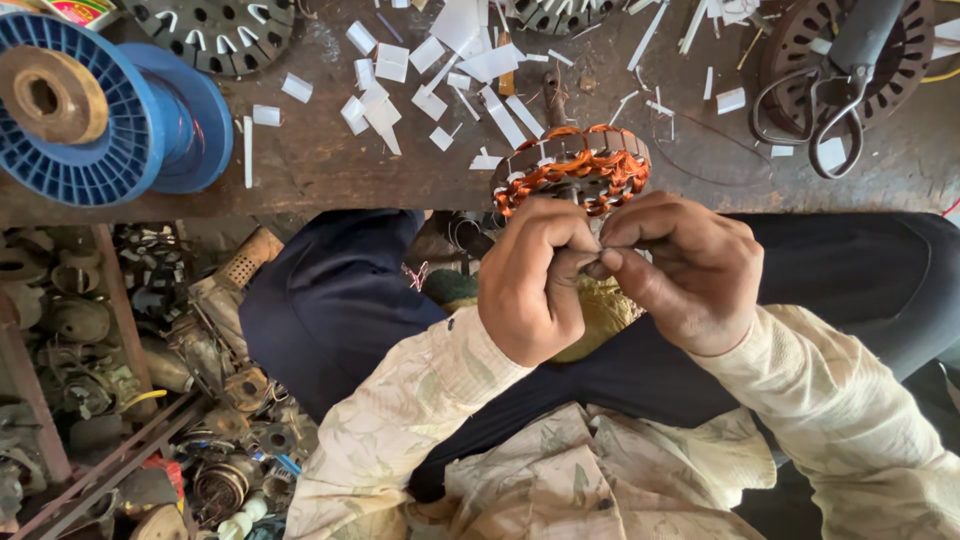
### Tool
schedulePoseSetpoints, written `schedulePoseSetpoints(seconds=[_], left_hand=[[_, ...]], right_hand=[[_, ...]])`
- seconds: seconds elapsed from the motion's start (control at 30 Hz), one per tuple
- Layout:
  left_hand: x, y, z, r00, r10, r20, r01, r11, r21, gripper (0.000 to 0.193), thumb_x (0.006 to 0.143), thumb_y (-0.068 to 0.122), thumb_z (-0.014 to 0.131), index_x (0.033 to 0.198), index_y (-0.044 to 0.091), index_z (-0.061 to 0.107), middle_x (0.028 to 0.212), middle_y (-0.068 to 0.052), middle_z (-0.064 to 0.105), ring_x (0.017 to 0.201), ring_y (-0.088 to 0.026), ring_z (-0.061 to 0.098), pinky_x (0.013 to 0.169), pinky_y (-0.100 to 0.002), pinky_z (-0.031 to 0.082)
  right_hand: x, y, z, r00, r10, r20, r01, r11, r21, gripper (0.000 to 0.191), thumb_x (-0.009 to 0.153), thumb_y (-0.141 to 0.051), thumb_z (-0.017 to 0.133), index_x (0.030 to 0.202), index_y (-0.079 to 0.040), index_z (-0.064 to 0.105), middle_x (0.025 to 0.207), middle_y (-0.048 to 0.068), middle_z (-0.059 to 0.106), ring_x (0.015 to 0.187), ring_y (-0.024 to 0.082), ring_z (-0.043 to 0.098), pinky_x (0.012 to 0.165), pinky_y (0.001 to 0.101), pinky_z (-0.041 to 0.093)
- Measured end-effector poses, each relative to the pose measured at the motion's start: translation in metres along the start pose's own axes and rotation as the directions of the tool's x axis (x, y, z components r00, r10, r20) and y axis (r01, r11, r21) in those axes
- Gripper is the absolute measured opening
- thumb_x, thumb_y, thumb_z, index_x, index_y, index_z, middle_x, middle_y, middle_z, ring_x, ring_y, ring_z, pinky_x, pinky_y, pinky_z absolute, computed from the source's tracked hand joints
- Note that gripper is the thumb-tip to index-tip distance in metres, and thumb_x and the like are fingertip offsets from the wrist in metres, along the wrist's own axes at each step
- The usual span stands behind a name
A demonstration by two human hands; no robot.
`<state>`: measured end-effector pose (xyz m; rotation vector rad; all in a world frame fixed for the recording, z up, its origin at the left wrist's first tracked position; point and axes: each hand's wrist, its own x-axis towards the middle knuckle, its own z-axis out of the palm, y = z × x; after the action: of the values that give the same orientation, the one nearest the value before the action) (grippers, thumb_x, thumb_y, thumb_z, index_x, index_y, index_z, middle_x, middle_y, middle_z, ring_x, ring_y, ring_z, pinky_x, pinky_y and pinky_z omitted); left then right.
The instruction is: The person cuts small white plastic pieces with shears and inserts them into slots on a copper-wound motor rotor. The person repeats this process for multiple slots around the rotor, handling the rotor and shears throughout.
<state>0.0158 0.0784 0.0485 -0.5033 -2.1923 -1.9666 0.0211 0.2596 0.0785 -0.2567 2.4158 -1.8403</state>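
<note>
Just below the rigid, heavy-looking copper-wound stator point(572, 168), the left hand point(530, 285) and right hand point(685, 270) pinch together on a thin, easily kinked wire point(592, 262), best held near its end.

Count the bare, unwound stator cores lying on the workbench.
3: one top left beside the blue spool, one top centre, cropped, one top right under the scissors. More may lie off-frame.

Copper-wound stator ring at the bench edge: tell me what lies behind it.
Behind the copper-wound stator ring lie white paper strips on the brown bench. Both hands cover its near edge.
</note>
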Motion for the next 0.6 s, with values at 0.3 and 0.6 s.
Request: schedulePoseSetpoints(seconds=[0.3,0.6], left_hand=[[-0.004,-0.013,-0.008,0.999,-0.048,0.006,0.048,0.976,-0.212,0.013,0.103,0.004,0.072,0.113,0.003,0.063,0.111,-0.010,0.067,0.095,-0.017,0.069,0.085,-0.028,0.058],[0.021,-0.047,-0.025,0.962,0.271,-0.029,-0.238,0.886,0.397,0.044,0.088,0.014,0.091,0.122,0.010,0.063,0.134,-0.008,0.060,0.131,-0.031,0.057,0.112,-0.045,0.049]], right_hand=[[0.008,0.003,-0.006,0.979,-0.201,-0.021,0.198,0.976,-0.086,0.019,0.092,0.003,0.079,0.106,0.005,0.065,0.104,0.016,0.070,0.082,0.016,0.069,0.066,0.0207,0.054],[0.026,0.007,-0.003,0.940,-0.205,-0.273,0.157,0.969,-0.190,0.016,0.100,0.010,0.069,0.109,0.010,0.055,0.109,0.020,0.066,0.093,0.020,0.072,0.078,0.0292,0.064]])
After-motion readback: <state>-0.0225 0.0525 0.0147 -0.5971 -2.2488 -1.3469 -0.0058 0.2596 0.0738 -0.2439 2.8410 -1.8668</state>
